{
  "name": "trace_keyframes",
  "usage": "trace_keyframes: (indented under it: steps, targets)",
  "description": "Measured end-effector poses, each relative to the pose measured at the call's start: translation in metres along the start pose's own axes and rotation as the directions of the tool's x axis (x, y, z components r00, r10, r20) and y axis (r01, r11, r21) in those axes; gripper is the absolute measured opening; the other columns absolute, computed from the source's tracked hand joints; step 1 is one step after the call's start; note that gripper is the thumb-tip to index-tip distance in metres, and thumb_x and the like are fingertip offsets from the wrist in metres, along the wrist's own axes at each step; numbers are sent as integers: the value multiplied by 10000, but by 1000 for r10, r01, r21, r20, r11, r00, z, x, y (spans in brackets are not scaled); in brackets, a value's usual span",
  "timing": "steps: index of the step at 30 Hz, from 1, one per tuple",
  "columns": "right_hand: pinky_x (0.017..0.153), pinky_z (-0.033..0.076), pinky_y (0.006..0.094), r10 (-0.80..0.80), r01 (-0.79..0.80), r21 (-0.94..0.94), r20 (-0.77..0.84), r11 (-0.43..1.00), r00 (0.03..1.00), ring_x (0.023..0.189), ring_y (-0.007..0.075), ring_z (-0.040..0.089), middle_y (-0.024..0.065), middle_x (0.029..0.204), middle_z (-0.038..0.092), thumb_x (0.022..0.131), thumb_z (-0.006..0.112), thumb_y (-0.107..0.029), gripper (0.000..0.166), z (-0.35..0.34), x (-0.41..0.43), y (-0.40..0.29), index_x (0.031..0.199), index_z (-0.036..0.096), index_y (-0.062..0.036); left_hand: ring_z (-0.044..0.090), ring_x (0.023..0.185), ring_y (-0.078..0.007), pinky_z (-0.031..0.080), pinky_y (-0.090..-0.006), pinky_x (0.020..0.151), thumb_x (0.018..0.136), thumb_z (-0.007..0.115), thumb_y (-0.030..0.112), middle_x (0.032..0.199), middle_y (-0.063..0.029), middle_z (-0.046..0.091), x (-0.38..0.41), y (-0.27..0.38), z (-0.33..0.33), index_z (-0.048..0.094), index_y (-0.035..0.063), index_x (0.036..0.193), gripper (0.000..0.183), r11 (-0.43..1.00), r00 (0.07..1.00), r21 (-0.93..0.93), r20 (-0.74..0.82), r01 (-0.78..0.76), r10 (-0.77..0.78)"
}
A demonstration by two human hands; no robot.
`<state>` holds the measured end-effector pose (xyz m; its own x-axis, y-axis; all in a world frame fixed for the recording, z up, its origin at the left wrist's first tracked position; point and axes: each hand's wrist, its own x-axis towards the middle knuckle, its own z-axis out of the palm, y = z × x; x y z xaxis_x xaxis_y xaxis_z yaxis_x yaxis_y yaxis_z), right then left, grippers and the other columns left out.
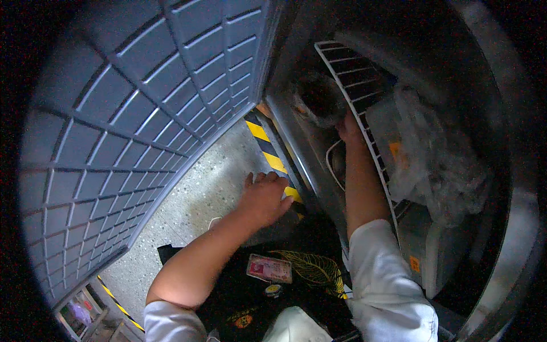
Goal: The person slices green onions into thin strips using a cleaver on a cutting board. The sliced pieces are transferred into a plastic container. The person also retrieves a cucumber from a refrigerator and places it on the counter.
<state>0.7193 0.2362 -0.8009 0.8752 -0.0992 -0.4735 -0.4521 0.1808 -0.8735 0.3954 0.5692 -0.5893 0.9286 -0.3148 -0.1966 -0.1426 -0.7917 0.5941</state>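
My right hand (351, 126) reaches into the dark interior of a cabinet that looks like a refrigerator, beneath or beside a white wire shelf (352, 104). It is at the edge of a round container with dark contents (318, 100), wrapped in clear plastic; shadow hides the fingers, so I cannot tell whether they grip it. My left hand (266, 197) is held over the floor near the cabinet's sill, fingers apart, with nothing in it. A pale plastic bag (431, 158) and a lidded bin (416, 243) with an orange label lie right of my right forearm.
The open door's ribbed grey inner panel (141, 111) curves along the left. Black and yellow tape (267, 149) runs on the speckled floor (183, 192) by the cabinet. A badge (269, 268) hangs over my dark apron. A rack with a purple bag (80, 314) stands lower left.
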Motion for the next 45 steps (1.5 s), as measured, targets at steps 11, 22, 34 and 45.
trace_keyframes:
  steps: [11,22,34,45]
  targets:
    - [936,468,422,29,-38,-101,-92,994,995,1021,265,588,95,1136,615,932,590,-347,465,23,-51,-36,1328,509,-116,561,1040,-392,388,-559,948,887,592,429,1088,-170,596,-12,-15,-2,595,90,1121,412,999,1000,39,-15,-24,25]
    - [927,470,407,-217,152,-336,-166,930,962,1021,261,590,101,1134,616,883,644,-248,421,37,-53,-63,1267,562,-95,512,1180,-360,286,-652,1063,876,609,401,1209,-163,566,-12,-10,-17,601,44,1126,436,999,991,-25,132,29,-25]
    - [907,481,382,-489,702,-693,560,166,669,1040,251,592,113,1146,613,831,697,-132,411,170,-106,-53,1228,604,-78,533,1118,-391,321,-677,996,860,621,401,1135,-190,576,2,-11,2,579,62,1143,443,996,996,-18,19,-85,85]
    - [876,505,326,-281,568,-508,534,648,798,1089,208,613,105,1172,653,916,607,-81,355,191,-145,-34,1270,589,-51,544,1084,-398,447,-515,927,834,639,295,1216,-201,501,134,-44,21,524,149,1292,495,1000,965,-25,-261,-4,-3]
